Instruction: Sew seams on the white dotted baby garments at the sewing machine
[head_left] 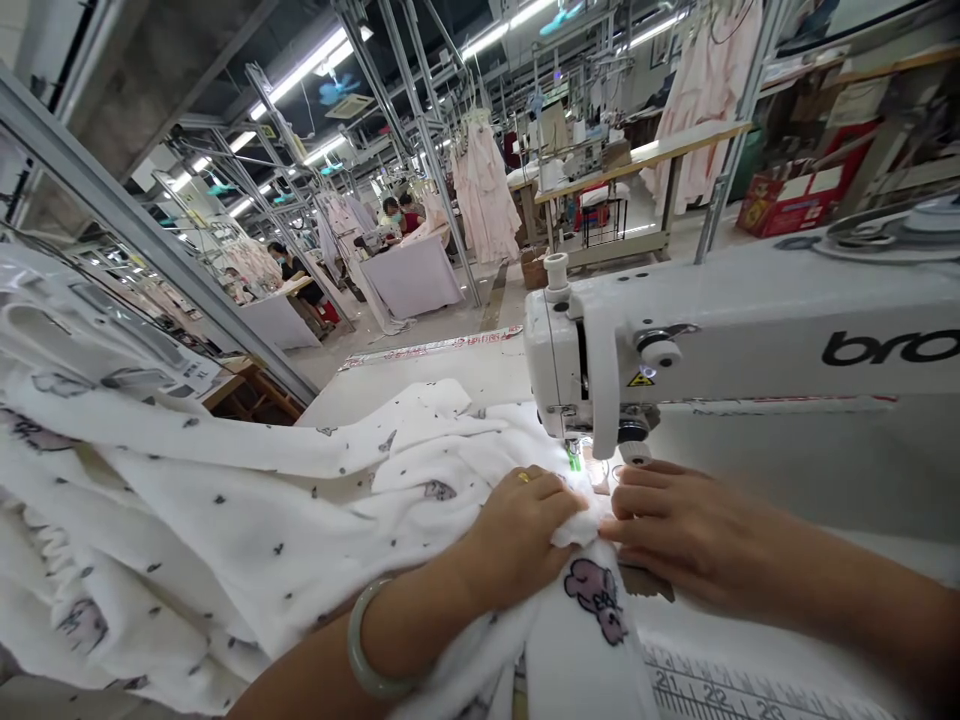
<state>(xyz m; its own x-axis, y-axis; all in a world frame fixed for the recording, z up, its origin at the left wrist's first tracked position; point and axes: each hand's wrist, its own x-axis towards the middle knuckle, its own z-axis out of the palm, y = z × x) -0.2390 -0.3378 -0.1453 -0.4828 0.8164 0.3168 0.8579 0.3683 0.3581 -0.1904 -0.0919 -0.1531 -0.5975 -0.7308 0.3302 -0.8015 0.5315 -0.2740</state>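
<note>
A white printed fabric (pixel 300 510) with small dark marks and pinkish animal figures spreads over the machine table and hangs in folds at the left. My left hand (pixel 525 530), wearing a ring and with a pale bangle on the wrist, is closed on a bunched fold of it, just in front of the needle area. Close by on the right, my right hand (pixel 667 525) has its fingers together, the tips pinching the fabric's edge; its thumb is largely hidden. Above both hands stands the lit head of a white sewing machine (pixel 570 370), with a green part (pixel 574 457) near the presser foot.
A printed ruler scale (pixel 712 690) runs along the table's front edge. At left, a metal post (pixel 150 220) slants past the hanging cloth. Behind are other worktables (pixel 645 160), pale pink garments on racks (pixel 484 185), a red box (pixel 787 200) and several people at work.
</note>
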